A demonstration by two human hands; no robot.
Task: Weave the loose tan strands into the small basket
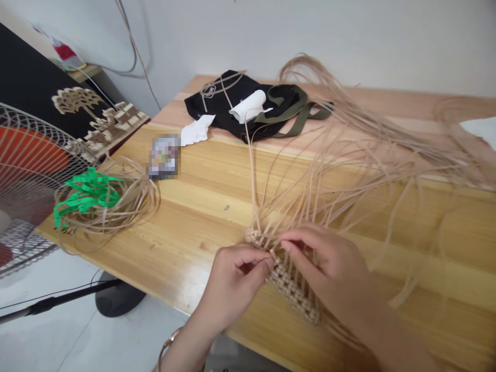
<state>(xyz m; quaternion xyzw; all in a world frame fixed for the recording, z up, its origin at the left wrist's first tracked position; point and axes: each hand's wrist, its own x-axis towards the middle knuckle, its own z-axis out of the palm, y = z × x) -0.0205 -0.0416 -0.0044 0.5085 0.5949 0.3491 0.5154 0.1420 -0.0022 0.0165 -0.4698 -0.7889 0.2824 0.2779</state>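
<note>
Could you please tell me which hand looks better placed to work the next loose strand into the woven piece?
Probably the right hand: its fingers lie among the loose rattan strands above the woven piece, while the left hand pinches at the weave's edge.

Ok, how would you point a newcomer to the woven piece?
Start at the wooden table, near edge closest to the camera. The woven cane panel sits there, under the left hand and right hand. Unlike the loose strands fanning from it, or the coil further left, it is tightly knotted into beaded rows.
</note>
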